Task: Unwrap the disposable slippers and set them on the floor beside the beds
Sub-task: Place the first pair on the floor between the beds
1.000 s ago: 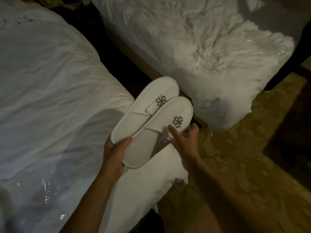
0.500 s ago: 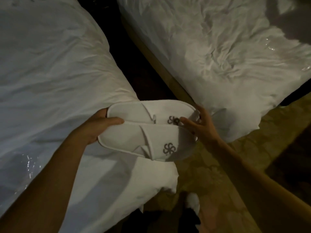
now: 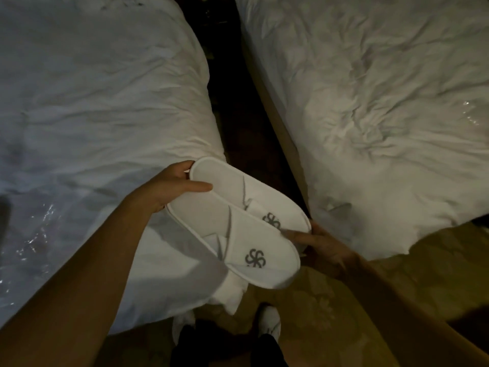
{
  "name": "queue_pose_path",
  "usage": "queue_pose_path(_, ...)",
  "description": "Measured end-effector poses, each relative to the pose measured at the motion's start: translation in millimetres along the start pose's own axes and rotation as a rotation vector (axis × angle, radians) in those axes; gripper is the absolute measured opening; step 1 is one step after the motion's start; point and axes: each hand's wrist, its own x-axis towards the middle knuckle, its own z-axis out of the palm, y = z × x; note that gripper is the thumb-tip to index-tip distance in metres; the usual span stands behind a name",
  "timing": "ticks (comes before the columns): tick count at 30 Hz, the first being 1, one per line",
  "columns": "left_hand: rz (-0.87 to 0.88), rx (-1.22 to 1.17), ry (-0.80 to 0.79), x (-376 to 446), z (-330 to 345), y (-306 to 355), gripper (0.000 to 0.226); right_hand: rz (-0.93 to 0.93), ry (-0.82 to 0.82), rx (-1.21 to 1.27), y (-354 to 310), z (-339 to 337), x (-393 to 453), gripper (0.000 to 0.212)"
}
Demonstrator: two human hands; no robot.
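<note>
Aloft, slippers (image 3: pixel 238 221) between both hands

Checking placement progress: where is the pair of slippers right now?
In the head view, the pair of slippers is off the floor, held between left hand and right hand, over the gap between the beds.

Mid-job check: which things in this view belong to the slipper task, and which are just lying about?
Part of the job:
- pair of white cloth slippers with grey logos, held overlapped
- left hand at the heels
- right hand at the toes
- patterned brownish carpet
- two white-duvet beds

Lying about:
- clear crinkled plastic on the left bed
</note>
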Motion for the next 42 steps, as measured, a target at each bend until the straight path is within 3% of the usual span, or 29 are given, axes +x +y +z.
queue_pose_path(5, 0.006, -0.04, 0.203, 3, 26, 6, 0.041, -0.101, 0.014, 0.081, 8, -7, -10, 0.057)
queue_pose_path(9, -0.095, -0.587, 0.426, 3, 50, 0, 0.026, -0.185, 0.11, 0.16, 14, -12, -7, 0.054)
queue_pose_path(13, -0.252, -0.806, 0.293, -12, 120, -19, 0.043, -0.246, 0.262, 0.295, 27, -6, 5, 0.061)
queue_pose_path(15, -0.241, -0.866, 0.252, -29, 161, -32, 0.043, -0.252, 0.334, 0.354, 35, -3, 11, 0.067)
queue_pose_path(19, -0.166, -0.895, 0.18, -46, 210, -61, 0.052, -0.306, 0.337, 0.396, 46, 1, 20, 0.075)
queue_pose_path(24, -0.159, -0.802, 0.283, -36, 219, -75, 0.071, -0.304, 0.396, 0.448, 51, 6, 24, 0.083)
queue_pose_path(29, -0.146, -0.846, 0.362, -19, 224, -81, 0.075, -0.294, 0.386, 0.503, 50, 5, 32, 0.049)
queue_pose_path(32, -0.149, -0.88, 0.408, -9, 230, -86, 0.081, -0.247, 0.409, 0.573, 47, -2, 38, 0.041)
queue_pose_path(38, -0.169, -0.947, 0.471, 7, 250, -102, 0.051, -0.09, 0.319, 0.454, 51, -44, 52, 0.043)
queue_pose_path(42, -0.181, -0.947, 0.51, 21, 268, -119, 0.054, -0.056, 0.303, 0.388, 66, -77, 68, 0.03)
